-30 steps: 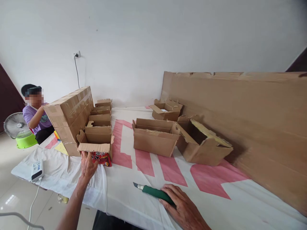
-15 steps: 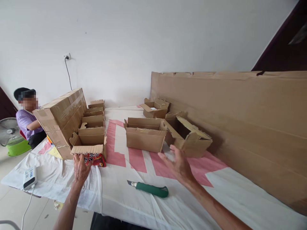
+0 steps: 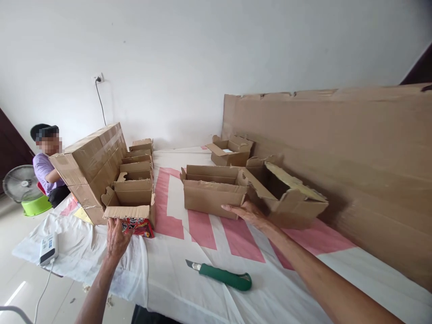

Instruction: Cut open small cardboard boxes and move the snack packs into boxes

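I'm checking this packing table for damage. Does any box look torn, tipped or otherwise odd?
Yes. The box by the right hand lies tipped on its side with ragged, torn flaps. A red packet sticks out from under the box at the left hand. The knife lies with its blade out.

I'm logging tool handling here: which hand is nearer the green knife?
Right, probably. The right hand is beyond the green knife, at the open box. The left hand is farther off to its left, by the red packet.
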Demonstrator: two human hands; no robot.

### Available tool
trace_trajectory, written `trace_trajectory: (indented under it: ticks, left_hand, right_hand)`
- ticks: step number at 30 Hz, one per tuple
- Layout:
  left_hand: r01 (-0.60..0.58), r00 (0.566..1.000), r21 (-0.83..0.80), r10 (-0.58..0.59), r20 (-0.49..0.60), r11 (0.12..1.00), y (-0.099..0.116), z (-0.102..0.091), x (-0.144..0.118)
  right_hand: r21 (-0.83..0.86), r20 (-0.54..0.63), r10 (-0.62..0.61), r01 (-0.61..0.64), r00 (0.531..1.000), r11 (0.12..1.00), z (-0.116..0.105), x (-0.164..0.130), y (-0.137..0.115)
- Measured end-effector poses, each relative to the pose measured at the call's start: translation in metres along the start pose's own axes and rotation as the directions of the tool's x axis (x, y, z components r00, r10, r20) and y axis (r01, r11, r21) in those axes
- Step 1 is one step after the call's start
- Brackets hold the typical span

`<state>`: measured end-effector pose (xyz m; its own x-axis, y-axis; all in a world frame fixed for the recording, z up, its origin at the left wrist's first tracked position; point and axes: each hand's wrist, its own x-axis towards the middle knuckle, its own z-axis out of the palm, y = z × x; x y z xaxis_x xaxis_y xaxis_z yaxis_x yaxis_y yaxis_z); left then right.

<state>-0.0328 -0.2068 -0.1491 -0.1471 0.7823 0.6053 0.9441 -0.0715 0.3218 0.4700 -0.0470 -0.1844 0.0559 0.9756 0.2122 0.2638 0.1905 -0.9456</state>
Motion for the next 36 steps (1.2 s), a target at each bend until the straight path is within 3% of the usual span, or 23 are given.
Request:
trace_trajectory:
  ticks: [6,17,22,28,36]
  left_hand:
    - [-0.010,1.000,-0.022,0.011,0.006,1.000,0.003,-0.002,0.000]
    - [0.019,1.000,-0.001,-0.019,0.017,1.000,0.006,-0.003,0.000]
    - [0.016,0.999,-0.013,-0.016,0.030,1.000,0.007,-0.007,0.003]
    - [0.015,0.999,0.013,-0.016,0.047,1.000,0.008,-0.007,0.009]
    - [0.014,0.998,0.054,-0.017,0.053,0.998,0.007,-0.003,0.015]
  right_hand:
    - [0.099,0.023,-0.039,0.037,0.999,0.994,0.010,0.004,0.008]
    - [0.142,0.143,-0.013,-0.008,0.990,0.990,0.027,0.000,-0.016]
    - [0.156,0.071,-0.067,0.055,0.995,0.986,0.034,-0.027,-0.011]
    - [0.126,-0.008,-0.049,0.050,0.999,0.991,0.038,-0.065,-0.008]
    - [0.112,-0.045,-0.064,0.069,0.997,0.991,0.047,-0.075,-0.016]
